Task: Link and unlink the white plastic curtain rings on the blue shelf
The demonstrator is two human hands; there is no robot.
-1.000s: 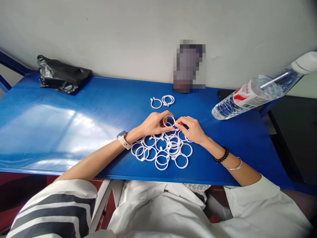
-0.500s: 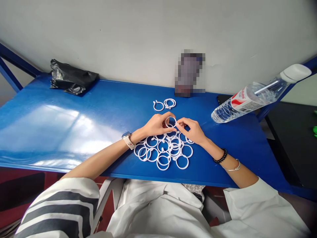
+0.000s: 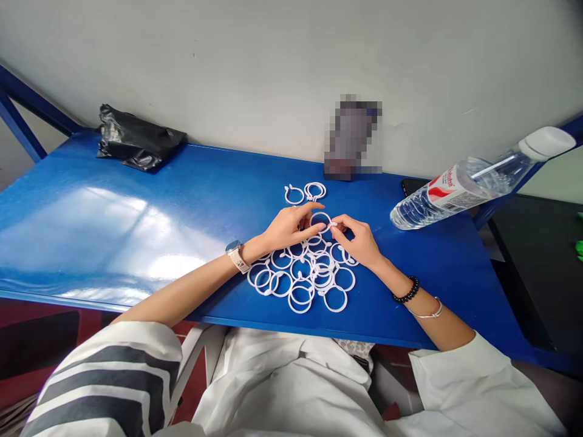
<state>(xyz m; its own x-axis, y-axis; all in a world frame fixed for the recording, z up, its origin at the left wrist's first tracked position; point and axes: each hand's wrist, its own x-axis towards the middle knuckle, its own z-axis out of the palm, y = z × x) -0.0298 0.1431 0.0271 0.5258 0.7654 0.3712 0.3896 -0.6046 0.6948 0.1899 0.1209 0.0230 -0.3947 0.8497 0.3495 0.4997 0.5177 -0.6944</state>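
Note:
Above a loose pile of white plastic rings [image 3: 336, 300], a single white ring with a small clasp [image 3: 311, 218] is held up between my two hands. My right hand [image 3: 357, 238] pinches it at the clasp with thumb and fingertips. My left hand [image 3: 291, 227] is around the ring's left side, its thumb at the lower edge and its index finger stretched out above. The left middle fingers are partly hidden. Just beyond my hands lie one separate ring [image 3: 294, 202] and a small stacked group of rings [image 3: 314, 190].
The blue table [image 3: 150, 267] runs up to a grey wall. A black plastic bag [image 3: 136, 139] lies at the back left. A blurred-out dark object [image 3: 350, 139] leans on the wall. To the right stand a water bottle [image 3: 455, 188] and a dark flat surface [image 3: 537, 261].
The held ring has shifted slightly to the right with my right hand. My left index finger has straightened and lifted a little off the ring. The view has shifted slightly.

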